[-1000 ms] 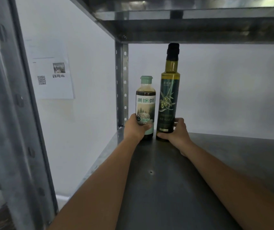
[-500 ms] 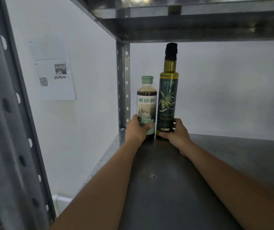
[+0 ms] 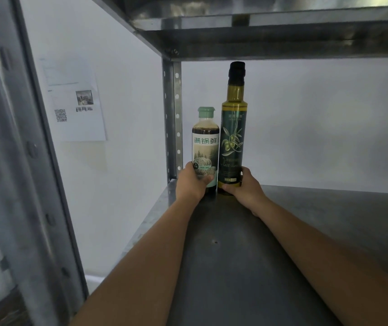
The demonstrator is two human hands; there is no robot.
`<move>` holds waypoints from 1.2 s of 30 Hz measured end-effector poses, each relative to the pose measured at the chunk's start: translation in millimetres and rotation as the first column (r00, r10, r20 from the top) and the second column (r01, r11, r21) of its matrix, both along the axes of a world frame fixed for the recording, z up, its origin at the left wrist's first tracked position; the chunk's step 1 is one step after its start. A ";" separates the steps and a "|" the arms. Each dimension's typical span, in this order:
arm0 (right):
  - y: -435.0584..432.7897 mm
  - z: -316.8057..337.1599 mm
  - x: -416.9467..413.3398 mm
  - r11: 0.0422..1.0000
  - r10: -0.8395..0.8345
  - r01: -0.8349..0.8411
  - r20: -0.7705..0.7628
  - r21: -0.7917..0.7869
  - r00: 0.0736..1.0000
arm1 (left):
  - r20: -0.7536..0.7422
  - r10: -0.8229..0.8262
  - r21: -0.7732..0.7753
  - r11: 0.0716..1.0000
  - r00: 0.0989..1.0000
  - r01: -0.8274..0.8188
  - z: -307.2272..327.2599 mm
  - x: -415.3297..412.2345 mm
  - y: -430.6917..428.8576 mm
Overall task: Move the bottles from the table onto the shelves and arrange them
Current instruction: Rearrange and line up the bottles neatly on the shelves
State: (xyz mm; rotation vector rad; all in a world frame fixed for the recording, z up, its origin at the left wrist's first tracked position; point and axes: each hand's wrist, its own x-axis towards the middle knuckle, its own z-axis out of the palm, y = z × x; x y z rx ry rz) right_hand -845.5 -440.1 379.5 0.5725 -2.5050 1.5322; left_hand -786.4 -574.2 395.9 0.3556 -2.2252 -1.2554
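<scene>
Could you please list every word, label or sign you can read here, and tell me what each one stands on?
"满锅鲜": green characters on the label of the short sauce bottle.
"Olive": pale script low on the tall olive oil bottle, only partly legible; the rest of that line and the gold lettering above are too blurred to read.
QR code on the wall paper: its printed lines are too blurred to read.
</scene>
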 end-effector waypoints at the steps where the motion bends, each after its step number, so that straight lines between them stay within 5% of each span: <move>1: 1.0 -0.2 2.2 1.000 -0.017 0.017 -0.002 0.024 1.000 | 0.042 0.025 -0.079 0.997 0.999 -0.022 -2.0 3.5 0.8; 5: 9.8 -0.1 16.4 0.981 -0.055 0.053 0.003 0.186 0.998 | 0.210 0.267 -0.590 0.802 0.941 -0.095 -6.9 23.1 9.6; 8: 23.1 -0.2 36.7 0.932 -0.078 0.076 -0.007 0.354 0.997 | 0.254 0.382 -0.754 0.654 0.889 -0.066 -7.3 41.3 16.7; 13: 50.0 -0.5 89.1 0.741 0.015 0.061 -0.107 0.669 0.994 | 0.433 0.351 -0.819 0.538 0.830 0.199 -1.1 89.4 44.8; 19: 108.4 0.3 174.7 0.661 0.154 -0.008 -0.125 0.750 0.980 | 0.500 0.055 -0.747 0.533 0.864 0.398 -9.3 165.6 82.7; 26: 200.8 -19.0 273.8 0.739 -0.002 0.187 -0.275 0.648 0.961 | 0.460 -0.118 -0.715 0.538 0.880 0.446 -27.3 220.4 110.5; 32: 254.0 -30.6 309.2 0.936 -0.126 0.227 -0.346 0.270 0.930 | 0.358 -0.183 -0.772 0.494 0.916 0.400 -33.4 230.3 157.5; 36: 294.2 -24.3 300.1 0.944 -0.317 0.326 -0.391 -0.045 0.864 | 0.404 -0.225 -0.726 0.511 0.887 0.460 -34.4 226.6 200.4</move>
